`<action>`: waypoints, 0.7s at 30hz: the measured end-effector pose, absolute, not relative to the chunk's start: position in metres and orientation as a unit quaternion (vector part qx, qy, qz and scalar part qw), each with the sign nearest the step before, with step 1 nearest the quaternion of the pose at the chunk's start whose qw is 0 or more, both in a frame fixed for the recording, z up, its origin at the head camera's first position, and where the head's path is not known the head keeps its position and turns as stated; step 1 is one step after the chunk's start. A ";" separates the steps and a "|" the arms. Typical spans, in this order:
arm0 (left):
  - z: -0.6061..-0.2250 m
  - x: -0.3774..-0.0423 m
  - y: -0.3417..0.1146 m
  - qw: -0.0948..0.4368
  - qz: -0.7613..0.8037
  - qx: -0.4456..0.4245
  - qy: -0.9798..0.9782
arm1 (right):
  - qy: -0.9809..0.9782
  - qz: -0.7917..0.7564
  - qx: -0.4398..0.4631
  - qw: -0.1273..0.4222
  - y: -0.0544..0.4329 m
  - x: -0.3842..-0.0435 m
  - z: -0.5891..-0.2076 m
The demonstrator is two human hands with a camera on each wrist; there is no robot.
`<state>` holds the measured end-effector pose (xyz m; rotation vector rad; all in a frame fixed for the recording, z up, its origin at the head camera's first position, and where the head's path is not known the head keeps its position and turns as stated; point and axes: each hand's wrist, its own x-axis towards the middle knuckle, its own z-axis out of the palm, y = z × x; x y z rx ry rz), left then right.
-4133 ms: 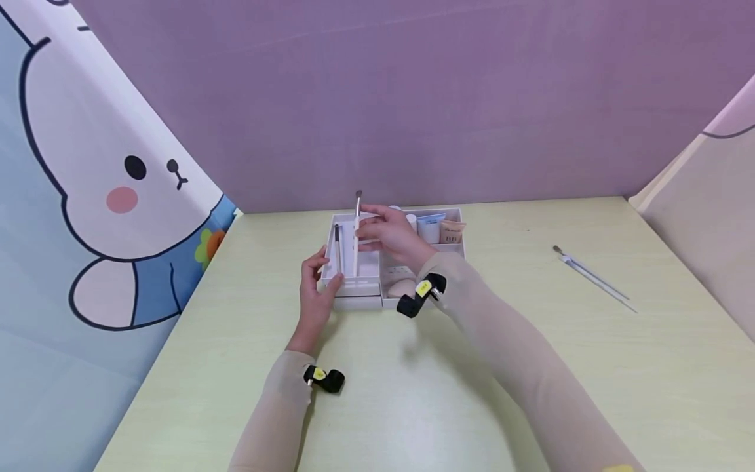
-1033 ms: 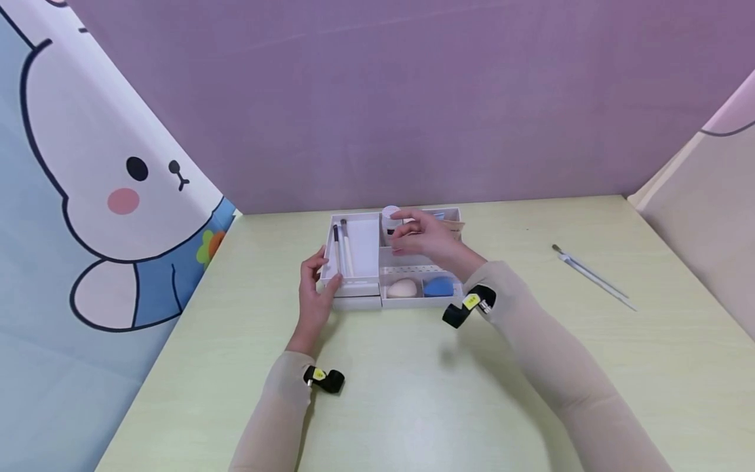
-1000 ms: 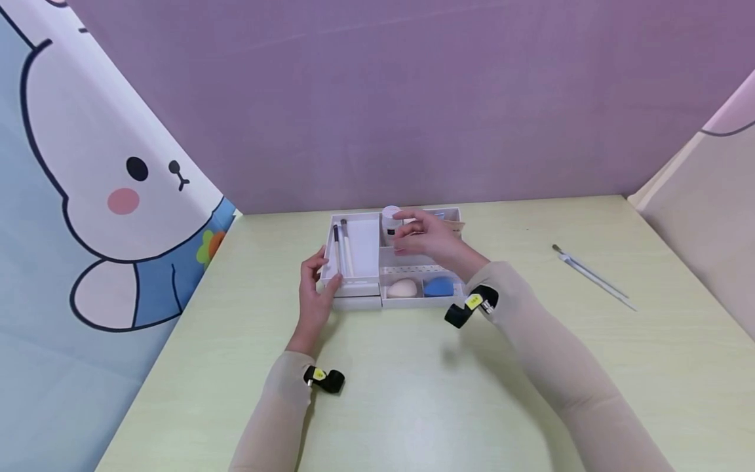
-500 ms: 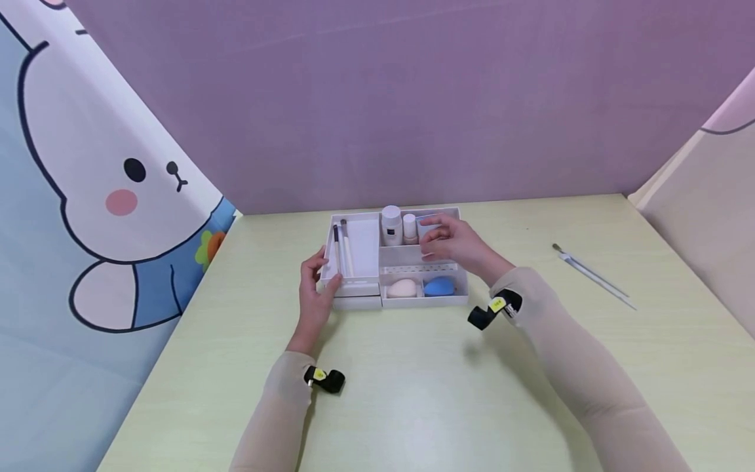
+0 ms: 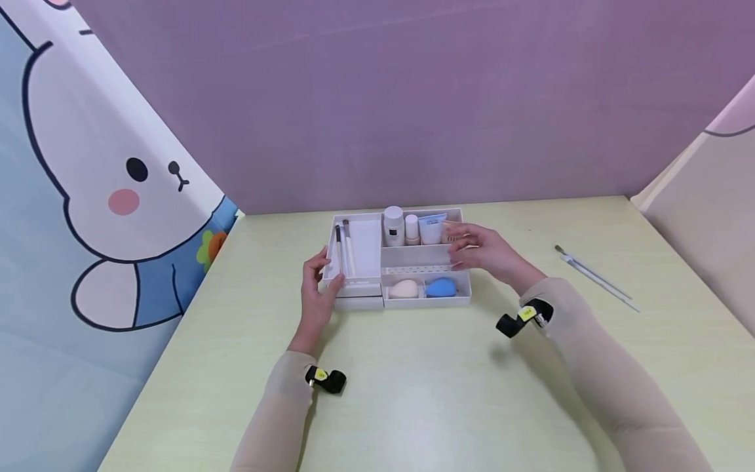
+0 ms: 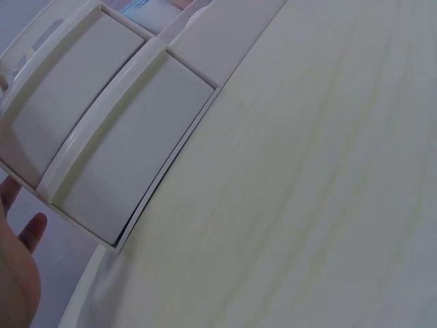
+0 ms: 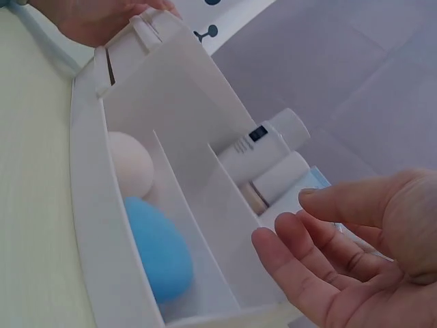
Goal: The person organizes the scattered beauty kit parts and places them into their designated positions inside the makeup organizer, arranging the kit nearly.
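A white makeup organizer [image 5: 415, 257] stands at the back of the table. My left hand [image 5: 315, 288] holds its left side, fingers at the side wall and thumb by the front corner. Two makeup brushes [image 5: 350, 249] lie side by side in its raised left tray [image 5: 368, 242]. Over the organizer's right edge hovers my right hand [image 5: 486, 252], fingers loosely bent with nothing between them, as the right wrist view shows. Behind those fingers, a pinkish tube [image 5: 451, 229] is partly hidden. A white-capped bottle [image 5: 393, 226], a smaller bottle [image 5: 411, 229] and a blue-white tube [image 5: 432, 228] stand beside it.
In the front compartments sit a pale makeup sponge [image 5: 404, 289] and a blue makeup sponge [image 5: 441, 287]. Two more brushes [image 5: 598, 278] lie on the table [image 5: 413, 393] at the right. Two drawers [image 6: 136, 130] show at the organizer's left front. A purple backdrop [image 5: 442, 98] rises behind.
About four seconds ago my right hand held a brush over the tray; that brush now lies beside the other one. The right hand has since moved right, past the bottles. My left hand stays put.
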<state>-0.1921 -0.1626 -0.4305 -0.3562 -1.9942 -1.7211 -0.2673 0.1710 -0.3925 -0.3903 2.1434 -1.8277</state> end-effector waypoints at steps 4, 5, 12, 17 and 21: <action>-0.430 -0.192 -0.163 0.243 -0.630 -0.132 -0.725 | 0.745 -0.635 -0.134 0.153 0.185 -0.264 -0.396; -0.430 -0.192 -0.163 0.243 -0.631 -0.132 -0.725 | 0.746 -0.634 -0.134 0.154 0.188 -0.263 -0.397; -0.428 -0.190 -0.163 0.233 -0.631 -0.134 -0.728 | 0.752 -0.628 -0.129 0.151 0.214 -0.254 -0.403; -0.428 -0.189 -0.164 0.226 -0.633 -0.133 -0.728 | 0.758 -0.626 -0.112 0.145 0.232 -0.251 -0.408; -0.427 -0.188 -0.164 0.221 -0.634 -0.130 -0.729 | 0.766 -0.620 -0.100 0.138 0.248 -0.248 -0.411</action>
